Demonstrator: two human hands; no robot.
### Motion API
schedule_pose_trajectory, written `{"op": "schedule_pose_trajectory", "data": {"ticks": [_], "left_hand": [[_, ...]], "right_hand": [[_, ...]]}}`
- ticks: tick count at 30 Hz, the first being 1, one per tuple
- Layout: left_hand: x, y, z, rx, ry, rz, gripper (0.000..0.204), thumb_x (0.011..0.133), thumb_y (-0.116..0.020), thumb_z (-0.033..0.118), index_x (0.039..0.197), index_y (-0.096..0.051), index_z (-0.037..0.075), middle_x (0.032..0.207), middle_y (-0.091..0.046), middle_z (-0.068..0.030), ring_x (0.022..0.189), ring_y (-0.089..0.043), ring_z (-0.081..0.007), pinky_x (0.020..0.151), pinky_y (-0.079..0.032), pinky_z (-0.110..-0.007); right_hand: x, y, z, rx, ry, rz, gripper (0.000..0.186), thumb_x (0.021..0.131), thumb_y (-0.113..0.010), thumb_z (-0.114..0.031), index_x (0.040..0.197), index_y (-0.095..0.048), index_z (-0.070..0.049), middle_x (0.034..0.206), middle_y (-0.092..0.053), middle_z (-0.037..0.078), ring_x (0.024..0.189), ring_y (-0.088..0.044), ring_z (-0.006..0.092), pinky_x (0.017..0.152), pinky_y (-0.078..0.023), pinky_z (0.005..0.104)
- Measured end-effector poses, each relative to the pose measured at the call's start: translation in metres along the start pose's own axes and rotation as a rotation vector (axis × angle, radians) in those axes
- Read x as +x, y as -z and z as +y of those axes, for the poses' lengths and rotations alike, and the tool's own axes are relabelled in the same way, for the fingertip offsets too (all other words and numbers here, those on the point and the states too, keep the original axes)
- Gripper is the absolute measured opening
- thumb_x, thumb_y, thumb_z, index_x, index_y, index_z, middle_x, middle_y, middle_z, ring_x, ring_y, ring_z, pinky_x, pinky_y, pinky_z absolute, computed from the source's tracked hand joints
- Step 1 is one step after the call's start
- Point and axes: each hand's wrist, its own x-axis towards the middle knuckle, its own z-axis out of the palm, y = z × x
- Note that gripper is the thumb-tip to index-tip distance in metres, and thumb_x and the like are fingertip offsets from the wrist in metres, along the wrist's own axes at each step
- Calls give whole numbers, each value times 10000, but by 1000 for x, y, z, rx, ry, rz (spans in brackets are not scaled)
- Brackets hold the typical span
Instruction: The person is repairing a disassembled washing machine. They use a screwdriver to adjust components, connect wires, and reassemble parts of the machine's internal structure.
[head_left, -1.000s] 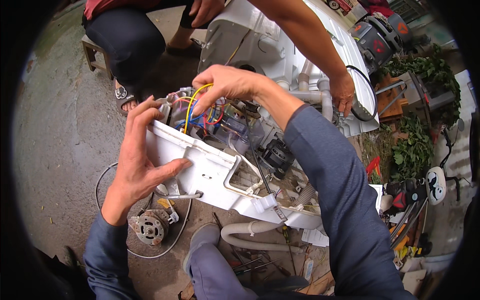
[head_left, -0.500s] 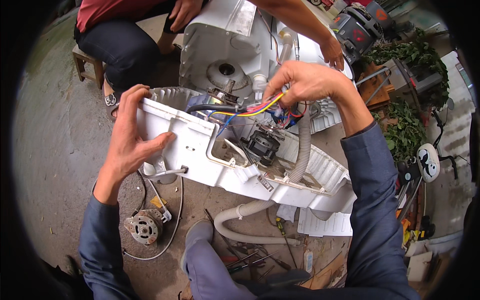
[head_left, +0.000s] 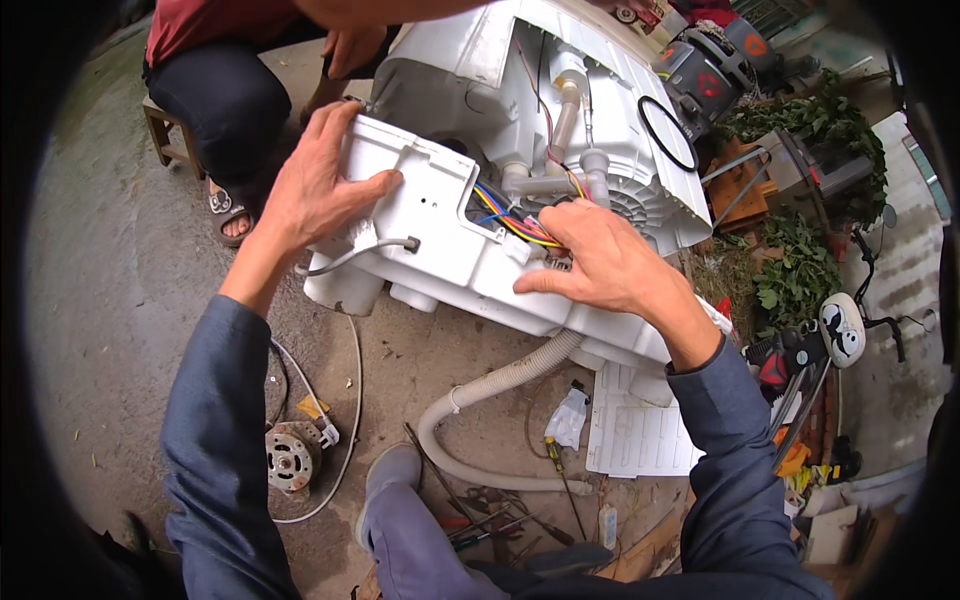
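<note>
My left hand point(head_left: 325, 195) grips the left end of a white plastic washing machine base point(head_left: 420, 205), thumb on its outer face and fingers over the top edge. My right hand point(head_left: 610, 260) holds the same base farther right, its thumb along the front side and its fingers bent over the rim. Against those fingers lies a bundle of coloured wires point(head_left: 515, 225). The base is tilted up, so its inside is mostly hidden. Behind it lies the white washing machine body point(head_left: 640, 120), with pipes and a black belt-like ring point(head_left: 668, 133) on it.
A grey drain hose point(head_left: 480, 390) curves from the base across the floor. A loose motor point(head_left: 292, 457) with a cable lies at lower left. Tools, including a screwdriver point(head_left: 556, 455), lie near my foot. A co-worker's leg point(head_left: 225, 110) and a wooden stool point(head_left: 165, 135) are at upper left.
The base has tipped up and away from me, covering the motor inside it. My right hand has come down from the raised wires onto the rim. The co-worker's arm has moved up and left.
</note>
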Motion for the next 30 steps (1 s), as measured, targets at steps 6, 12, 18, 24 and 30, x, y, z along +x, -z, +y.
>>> {"op": "schedule_pose_trajectory", "data": {"ticks": [6,12,18,24,30], "left_hand": [[17,-9,1,-55,20,-18,918,763,-795,482,1455,-457,-17,1416,-522,-199,1276,-563,-350,1042,-489,-434],[19,-6,-3,-91,42,1,911,774,-806,460,1477,-449,3,1424,-523,-211,1285,-562,-352,1075,-461,-416],[39,-29,-18,-62,-1,35,944,795,-783,515,1516,-416,28,1474,-483,-253,1331,-540,-386,1101,-454,-412],[50,-36,-26,-122,79,-75,978,853,-754,549,1591,-333,63,1612,-338,-213,1463,-393,-358,1206,-334,-417],[35,-38,-45,-178,54,-74,933,930,-678,520,1594,-294,-11,1590,-365,-273,1422,-456,-377,1182,-361,-401]], "right_hand": [[-25,-28,29,-113,-144,141,647,878,-673,-648,861,-588,-7,818,-591,169,877,-595,390,740,-483,500],[-37,-58,-3,-167,-198,355,789,628,-942,-366,1157,-503,21,1084,-563,203,1051,-567,406,885,-504,487],[-26,-79,33,90,-104,527,749,624,-934,-216,1209,-518,-3,1111,-568,205,1081,-555,404,951,-469,456],[-14,-78,50,86,-98,526,741,630,-931,-236,1223,-543,-20,1108,-579,182,1057,-578,368,940,-478,427],[7,-65,72,108,-67,553,728,617,-921,-238,1210,-565,-12,1082,-595,164,1041,-586,345,931,-482,407]]}}
